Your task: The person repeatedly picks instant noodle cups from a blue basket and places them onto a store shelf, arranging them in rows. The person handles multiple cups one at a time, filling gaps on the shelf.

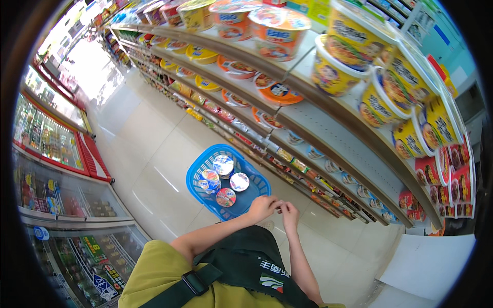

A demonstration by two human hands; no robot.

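My left hand (pixel 263 208) and my right hand (pixel 289 216) meet at the fingertips in front of my dark apron. The fingers are bent and close together; whether something small is pinched between them is too small to tell. Just beyond my left hand, a blue plastic shopping basket (pixel 264 184) stands on the floor. Inside it are several instant noodle cups with foil lids, among them a red-lidded cup (pixel 226 197), a silvery-lidded cup (pixel 239 181) and a blue-and-white cup (pixel 210 181). My left hand overlaps the basket's near corner in view; touching cannot be told.
Store shelving (pixel 327 129) runs along the right. Yellow noodle tubs (pixel 339 65) are stacked on its top, beside orange cups (pixel 279 36); bowls and packets fill lower tiers. Glass-door refrigerators (pixel 46 131) line the left. A white panel (pixel 427 265) stands at lower right. The floor (pixel 154 173) is tiled.
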